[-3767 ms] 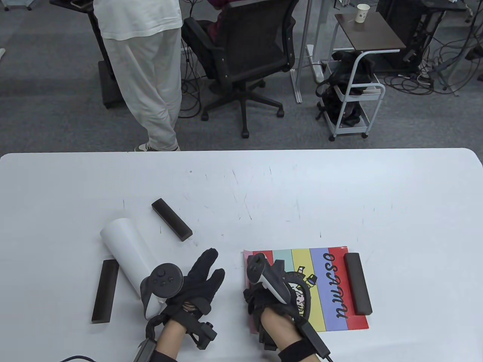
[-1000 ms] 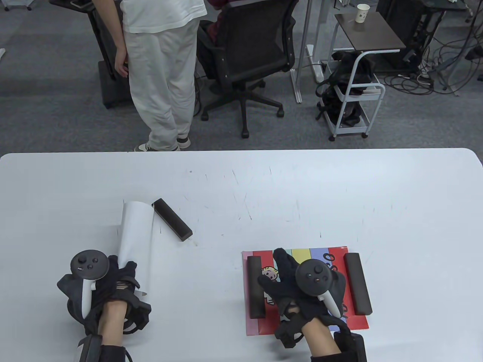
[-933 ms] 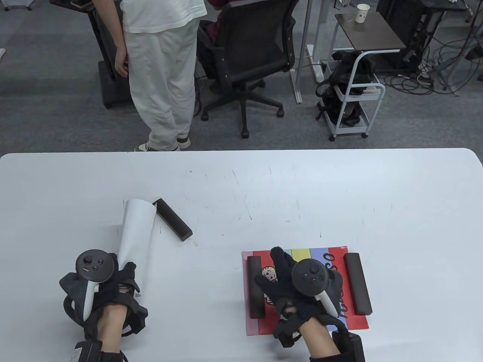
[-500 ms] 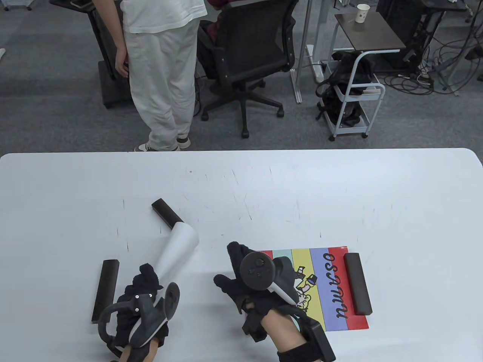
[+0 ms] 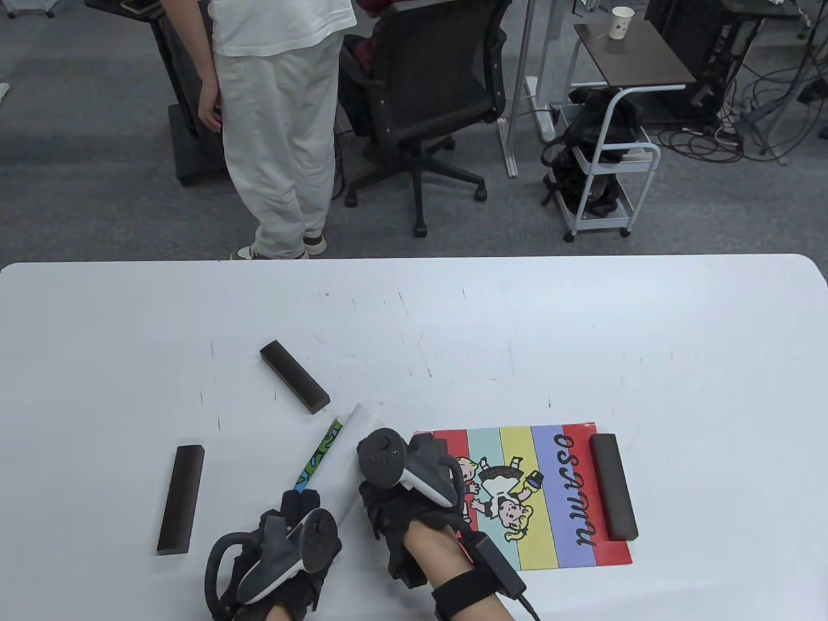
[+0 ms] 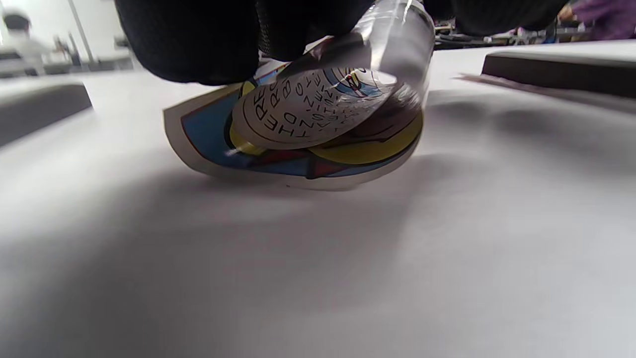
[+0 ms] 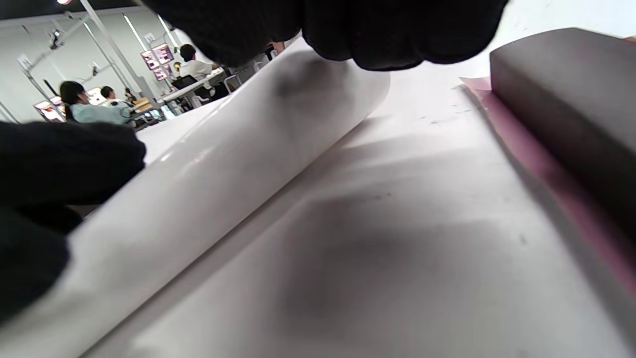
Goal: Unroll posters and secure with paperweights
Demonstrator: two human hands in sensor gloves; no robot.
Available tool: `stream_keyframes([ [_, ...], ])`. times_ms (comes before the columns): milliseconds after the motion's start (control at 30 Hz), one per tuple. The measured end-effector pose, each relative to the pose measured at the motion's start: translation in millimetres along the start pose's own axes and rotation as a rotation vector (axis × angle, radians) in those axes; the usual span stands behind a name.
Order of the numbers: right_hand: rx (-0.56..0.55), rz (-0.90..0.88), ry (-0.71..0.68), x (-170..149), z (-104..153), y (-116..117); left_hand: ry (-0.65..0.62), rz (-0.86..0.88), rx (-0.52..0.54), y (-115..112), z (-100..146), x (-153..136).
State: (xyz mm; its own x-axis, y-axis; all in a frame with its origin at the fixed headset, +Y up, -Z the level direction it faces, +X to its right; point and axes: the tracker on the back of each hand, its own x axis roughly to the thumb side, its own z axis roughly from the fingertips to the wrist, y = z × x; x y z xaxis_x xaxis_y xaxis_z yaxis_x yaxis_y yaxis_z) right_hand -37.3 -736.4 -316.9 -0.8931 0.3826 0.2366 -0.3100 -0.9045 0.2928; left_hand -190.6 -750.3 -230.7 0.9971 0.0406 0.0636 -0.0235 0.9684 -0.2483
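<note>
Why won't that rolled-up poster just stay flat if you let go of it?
The rolled poster probably springs back: its coils still curl tightly in the left wrist view. It looks thin and glossy, so likely light, floppy and slippery. Being a tube, it may roll across the table.

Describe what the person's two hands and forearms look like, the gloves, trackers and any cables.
Both the left hand and the right hand wear black fabric gloves. Each carries a controller-shaped tracker on its back: dark round buttoned face, pale grey handle. The left one shows a black ring loop. Bare forearm skin shows on the right, crossed by a black wristband, with a small black box and a cable.
</note>
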Motion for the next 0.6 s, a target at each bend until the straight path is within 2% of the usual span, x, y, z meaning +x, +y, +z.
stream_keyframes([
  [200,-0.052,0.074,0.122,12,-6,16,-0.048,0.198,-0.053,6,-7,-14],
  [267,-0.041,0.170,0.143,17,-8,22,-0.039,0.210,-0.065,7,-10,-17],
  [367,-0.016,0.203,0.125,19,-11,28,-0.035,0.140,-0.030,9,-15,-20],
  [400,-0.006,0.201,0.110,19,-12,30,-0.058,0.106,-0.017,10,-17,-19],
  [500,0.033,0.181,0.073,17,-14,33,-0.242,0.085,0.026,9,-29,-14],
  [600,0.052,0.172,0.034,16,-14,33,-0.309,0.146,-0.025,5,-40,-11],
])
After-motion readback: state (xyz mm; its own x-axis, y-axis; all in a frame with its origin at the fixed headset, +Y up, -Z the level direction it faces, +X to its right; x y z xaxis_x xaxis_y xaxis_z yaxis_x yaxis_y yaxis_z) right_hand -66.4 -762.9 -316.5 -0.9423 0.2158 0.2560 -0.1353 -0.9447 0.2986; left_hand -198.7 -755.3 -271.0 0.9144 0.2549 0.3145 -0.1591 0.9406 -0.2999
